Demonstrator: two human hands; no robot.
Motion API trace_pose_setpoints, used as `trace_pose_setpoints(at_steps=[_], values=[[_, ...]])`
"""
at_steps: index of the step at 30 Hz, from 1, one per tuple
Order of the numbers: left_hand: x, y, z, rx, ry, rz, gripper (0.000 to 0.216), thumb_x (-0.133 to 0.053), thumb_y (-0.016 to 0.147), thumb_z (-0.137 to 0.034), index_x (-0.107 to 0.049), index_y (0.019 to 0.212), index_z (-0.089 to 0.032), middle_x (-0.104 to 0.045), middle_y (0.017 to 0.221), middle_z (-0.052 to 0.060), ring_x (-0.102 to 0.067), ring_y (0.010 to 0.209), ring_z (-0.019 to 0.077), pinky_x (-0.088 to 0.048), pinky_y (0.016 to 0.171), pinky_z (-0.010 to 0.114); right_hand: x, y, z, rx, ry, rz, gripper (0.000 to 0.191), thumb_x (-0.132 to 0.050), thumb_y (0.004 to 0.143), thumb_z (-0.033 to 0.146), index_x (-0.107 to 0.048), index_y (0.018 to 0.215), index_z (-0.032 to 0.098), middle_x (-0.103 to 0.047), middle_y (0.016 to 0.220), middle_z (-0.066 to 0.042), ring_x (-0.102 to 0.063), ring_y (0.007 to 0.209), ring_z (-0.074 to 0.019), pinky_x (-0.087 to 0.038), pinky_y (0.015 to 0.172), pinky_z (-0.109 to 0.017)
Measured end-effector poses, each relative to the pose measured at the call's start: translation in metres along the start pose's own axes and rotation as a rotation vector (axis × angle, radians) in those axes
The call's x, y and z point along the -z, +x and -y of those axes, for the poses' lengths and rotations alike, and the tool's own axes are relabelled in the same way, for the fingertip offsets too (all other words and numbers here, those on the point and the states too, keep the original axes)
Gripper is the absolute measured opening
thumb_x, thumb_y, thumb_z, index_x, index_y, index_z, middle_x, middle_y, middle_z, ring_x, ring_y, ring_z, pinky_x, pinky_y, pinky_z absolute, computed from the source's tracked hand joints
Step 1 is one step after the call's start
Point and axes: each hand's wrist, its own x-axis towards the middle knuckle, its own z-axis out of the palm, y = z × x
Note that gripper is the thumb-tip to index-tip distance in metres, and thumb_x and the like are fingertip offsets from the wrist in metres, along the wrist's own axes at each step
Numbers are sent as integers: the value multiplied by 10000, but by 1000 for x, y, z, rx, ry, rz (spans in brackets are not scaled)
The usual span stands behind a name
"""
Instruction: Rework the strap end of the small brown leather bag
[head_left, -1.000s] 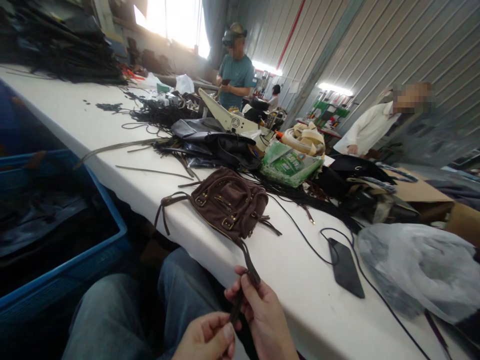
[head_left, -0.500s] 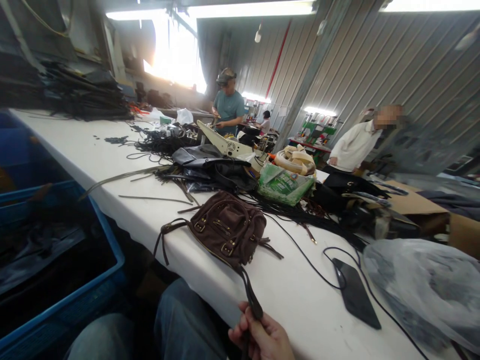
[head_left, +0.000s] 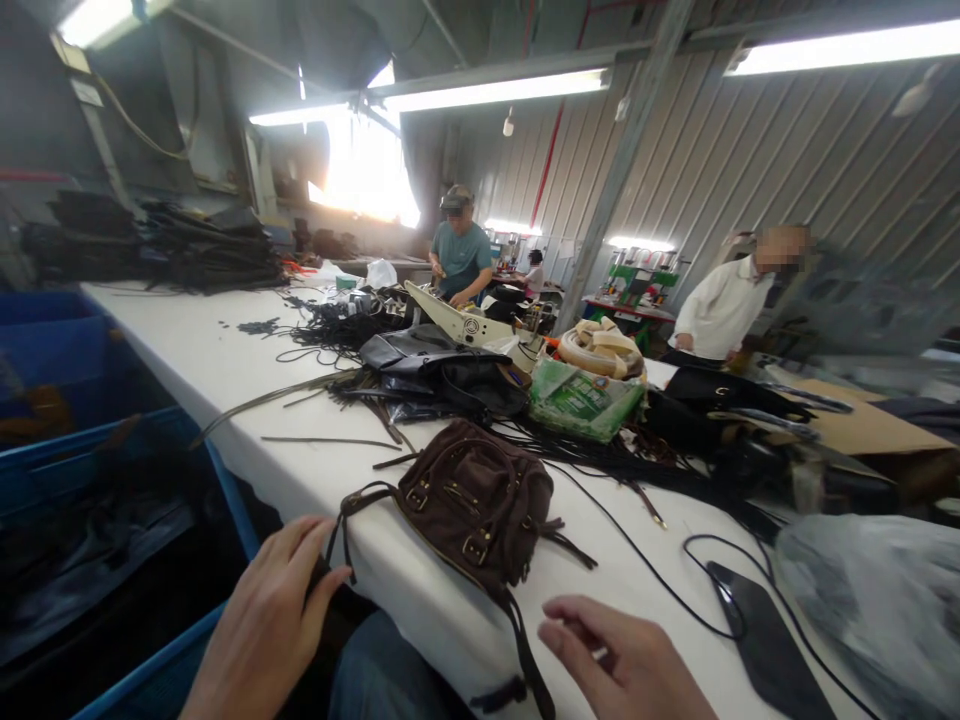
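Note:
A small dark brown handbag (head_left: 476, 500) with brass buckles and two carry handles lies on the white table near its front edge. My left hand (head_left: 274, 605) is at the bag's left side, thumb and fingers closed on the loose strap (head_left: 367, 497) there; the grip itself is partly hidden. My right hand (head_left: 611, 655) is right of the bag's front corner, its fingers curled and apart from the thumb, holding nothing. Close to it, a second strap (head_left: 523, 640) hangs from that corner over the table edge.
Behind the bag lie black bags (head_left: 442, 365), black cords and a green package (head_left: 585, 395). To the right are a phone (head_left: 765, 640) with a cable and a clear plastic bag (head_left: 877, 590). A blue crate (head_left: 240, 500) stands left. Two people (head_left: 461, 250) stand beyond.
My right hand has let go of the front-corner strap and moved right, its fingers apart. My left hand has come into view at the bag's left strap. The view has tilted up slightly.

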Motion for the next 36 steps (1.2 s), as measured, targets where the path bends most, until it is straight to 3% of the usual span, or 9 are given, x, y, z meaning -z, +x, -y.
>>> trace_pose_setpoints(at_steps=[3, 6, 10, 14, 19, 24, 28, 31, 36], values=[[1, 56, -1, -66, 156, 142, 467, -585, 987, -357, -655, 1409, -169, -663, 1474, 192, -599, 1400, 410, -457, 1206, 564, -19, 23, 27, 132, -126, -81, 276, -713, 968, 471, -856, 1122, 292, -816, 1050, -81, -739, 931, -316, -506, 816, -377], [-14, 81, 3, -41, 180, 268, 440, -621, 947, -275, -668, 1366, -150, -690, 1399, 207, -629, 1339, 413, -495, 1133, 561, -37, 38, 44, 187, -262, -38, 284, -777, 912, 315, -810, 1192, 284, -765, 1181, -75, -725, 1068, -326, -504, 898, -387], [-25, 88, 15, -76, 128, 299, 313, -605, 975, -273, -714, 1249, -171, -708, 1274, 182, -640, 1244, 370, -495, 1106, 503, -44, 45, 43, 123, -359, 78, 458, -903, 746, 206, -759, 1178, 254, -689, 1292, -78, -680, 1178, -334, -514, 950, -386], [-24, 94, 20, -79, 66, 318, 153, -540, 1002, -270, -680, 1034, -217, -718, 1168, 153, -643, 1169, 348, -486, 1072, 479, -49, 47, 22, 133, -356, 114, 488, -762, 782, 61, -695, 1221, 264, -640, 1351, -74, -669, 1234, -291, -523, 1007, -367], [-25, 101, 17, 39, -8, 329, 126, -417, 1042, -260, -539, 1069, -239, -719, 862, 62, -708, 851, 291, -512, 824, 403, -57, 46, -11, 173, -312, 69, 320, -607, 880, 72, -660, 1135, 257, -675, 1235, -58, -705, 1109, -250, -530, 929, -337], [-23, 93, 29, 106, -119, 360, 254, -491, 1014, -352, -609, 1185, -205, -705, 766, 17, -692, 743, 264, -516, 759, 367, -59, 42, -23, 189, -269, 0, 132, -606, 960, 182, -661, 1055, 255, -717, 1117, -41, -714, 1047, -235, -521, 900, -321], [-20, 75, 50, 282, -434, 511, 510, -727, 913, -601, -728, 1174, -163, -671, 678, -8, -607, 587, 211, -486, 607, 321, -52, 34, -17, 105, -314, 16, 234, -643, 946, 234, -717, 1167, 267, -724, 1228, -66, -725, 1131, -270, -528, 947, -351], [-16, 61, 52, 500, -676, 503, 603, -847, 814, -715, -794, 1065, -169, -676, 690, 13, -569, 584, 165, -470, 557, 268, -40, 23, -12, -75, -373, 125, 476, -754, 818, 251, -731, 1293, 277, -743, 1314, -92, -736, 1168, -336, -538, 964, -398], [-8, 59, 40, 858, -924, 422, 708, -1069, 412, -683, -845, 809, -141, -715, 739, 72, -507, 559, 112, -464, 442, 211, -24, 4, -17, -198, -270, 113, 252, -692, 895, 316, -814, 1112, 276, -829, 1117, -86, -755, 1095, -336, -523, 914, -388]])
